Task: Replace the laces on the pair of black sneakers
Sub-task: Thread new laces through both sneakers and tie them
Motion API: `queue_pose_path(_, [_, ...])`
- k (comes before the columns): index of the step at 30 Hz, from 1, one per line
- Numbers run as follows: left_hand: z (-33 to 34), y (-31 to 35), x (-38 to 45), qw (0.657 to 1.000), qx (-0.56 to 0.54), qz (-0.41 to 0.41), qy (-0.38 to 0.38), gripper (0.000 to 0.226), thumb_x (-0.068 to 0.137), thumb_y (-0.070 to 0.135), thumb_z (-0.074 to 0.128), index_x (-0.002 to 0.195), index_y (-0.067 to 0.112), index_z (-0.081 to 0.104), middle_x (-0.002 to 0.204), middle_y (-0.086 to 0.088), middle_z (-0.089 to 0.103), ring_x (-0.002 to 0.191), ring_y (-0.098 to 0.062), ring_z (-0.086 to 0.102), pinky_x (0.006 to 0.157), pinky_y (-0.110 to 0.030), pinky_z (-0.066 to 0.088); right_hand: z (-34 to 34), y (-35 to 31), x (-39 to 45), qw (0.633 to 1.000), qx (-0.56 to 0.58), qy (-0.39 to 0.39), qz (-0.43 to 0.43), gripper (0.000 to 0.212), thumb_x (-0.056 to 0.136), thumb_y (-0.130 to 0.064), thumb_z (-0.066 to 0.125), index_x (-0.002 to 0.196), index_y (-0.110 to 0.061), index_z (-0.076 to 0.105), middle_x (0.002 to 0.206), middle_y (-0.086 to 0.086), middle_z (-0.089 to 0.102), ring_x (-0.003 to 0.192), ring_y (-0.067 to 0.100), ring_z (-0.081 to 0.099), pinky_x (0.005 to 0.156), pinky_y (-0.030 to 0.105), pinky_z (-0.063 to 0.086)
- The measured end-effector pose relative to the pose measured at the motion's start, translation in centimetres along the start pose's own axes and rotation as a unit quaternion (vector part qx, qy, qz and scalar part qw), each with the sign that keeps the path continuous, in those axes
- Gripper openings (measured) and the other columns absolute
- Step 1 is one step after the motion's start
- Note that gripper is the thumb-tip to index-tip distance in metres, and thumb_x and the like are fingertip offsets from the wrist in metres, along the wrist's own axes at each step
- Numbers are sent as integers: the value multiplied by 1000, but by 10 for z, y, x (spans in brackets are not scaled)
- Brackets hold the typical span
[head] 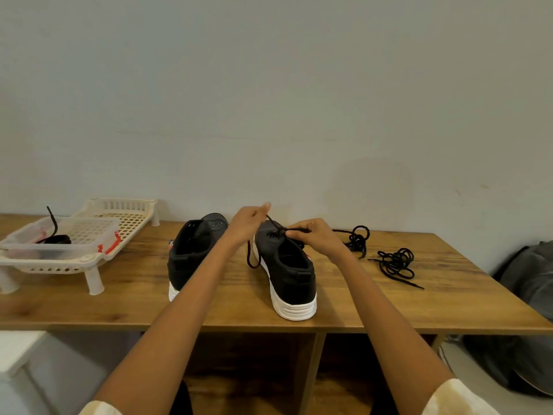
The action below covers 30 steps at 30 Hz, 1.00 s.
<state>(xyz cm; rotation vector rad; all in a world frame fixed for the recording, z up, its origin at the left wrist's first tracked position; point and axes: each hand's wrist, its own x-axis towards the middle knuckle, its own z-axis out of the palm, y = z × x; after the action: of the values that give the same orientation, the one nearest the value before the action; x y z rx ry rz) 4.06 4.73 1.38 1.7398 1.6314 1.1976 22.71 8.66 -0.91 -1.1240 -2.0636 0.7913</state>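
Lacing now: right sneaker (287,265); left hand (245,226) and right hand (314,235) each pinch its lace (273,223).
Left: left sneaker (191,253), apparently unlaced.

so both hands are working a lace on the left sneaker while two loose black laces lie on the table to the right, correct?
Not quite: the head view shows the left hand and right hand pinching a lace on the right sneaker, not the left sneaker. The two loose black laces do lie on the table to the right.
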Motion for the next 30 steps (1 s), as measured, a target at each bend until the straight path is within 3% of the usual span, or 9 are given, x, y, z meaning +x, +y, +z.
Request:
queue_pose_path(2, [-9, 8, 4, 959, -277, -50, 35, 47, 102, 42, 32, 71, 13, 52, 79, -3, 62, 70, -15, 57, 76, -29, 45, 1, 2, 0, 1000, 14, 0, 12, 25, 91, -21, 63, 112, -9, 70, 101, 6, 72, 91, 17, 67, 84, 27, 54])
queue_pose_path(4, [-19, 15, 5, 845, -529, -49, 67, 46, 102, 39, 30, 68, 15, 46, 77, -3, 67, 70, -17, 65, 77, -31, 51, 2, 2, -1, 999, 27, 0, 21, 26, 91, -22, 62, 112, -10, 70, 97, 4, 72, 88, 15, 66, 82, 26, 54])
queue_pose_path(7, [-31, 17, 6, 720, -686, -22, 106, 46, 102, 43, 30, 65, 17, 39, 54, 3, 53, 45, -13, 48, 60, -27, 50, 4, 3, -2, 998, 57, 3, 38, 23, 91, -25, 62, 109, -13, 71, 89, -1, 72, 82, 10, 66, 78, 23, 53])
queue_pose_path(9, [-33, 15, 6, 759, -639, -25, 123, 44, 102, 44, 29, 67, 18, 37, 50, 5, 40, 39, -9, 31, 42, -21, 33, 4, 3, -2, 996, 76, 3, 44, 21, 92, -25, 62, 107, -14, 71, 86, -1, 72, 79, 10, 65, 77, 23, 53])
queue_pose_path(12, [-29, 15, 1, 923, -382, 10, 48, 36, 102, 36, 34, 74, 16, 42, 58, 4, 40, 42, -7, 26, 39, -19, 21, 4, 4, -2, 994, 97, -1, 49, 20, 92, -27, 62, 105, -15, 72, 85, 4, 71, 78, 12, 65, 76, 24, 53])
queue_pose_path(14, [-23, 15, -4, 982, -172, 69, -45, 26, 101, 23, 42, 82, 12, 56, 66, 4, 50, 44, -3, 35, 42, -14, 27, 5, 5, -3, 992, 114, -2, 51, 20, 91, -27, 62, 102, -15, 73, 81, 5, 69, 75, 11, 63, 72, 22, 52])
queue_pose_path(18, [-7, 3, -2, 968, 133, 150, -151, 17, 92, 8, 58, 102, 6, 71, 90, -2, 70, 78, -2, 59, 74, -17, 42, 4, 4, -5, 992, 122, -4, 43, 18, 92, -25, 62, 99, -15, 73, 76, 2, 68, 70, 8, 62, 69, 22, 50])
queue_pose_path(24, [1, 3, 0, 980, 103, 97, -137, 26, 85, 11, 67, 104, 10, 49, 80, -7, 71, 74, -8, 61, 78, -24, 44, 3, 0, -7, 991, 127, -9, 34, 20, 92, -25, 60, 104, -14, 71, 79, -2, 69, 76, 9, 63, 74, 24, 51])
queue_pose_path(30, [9, 4, 7, 973, 188, 93, -101, 26, 84, 17, 69, 109, 10, 71, 101, -8, 72, 94, -19, 63, 77, -23, 44, -1, 0, -8, 993, 114, -20, 18, 22, 90, -26, 64, 107, -15, 71, 93, 4, 72, 87, 14, 68, 79, 24, 55])
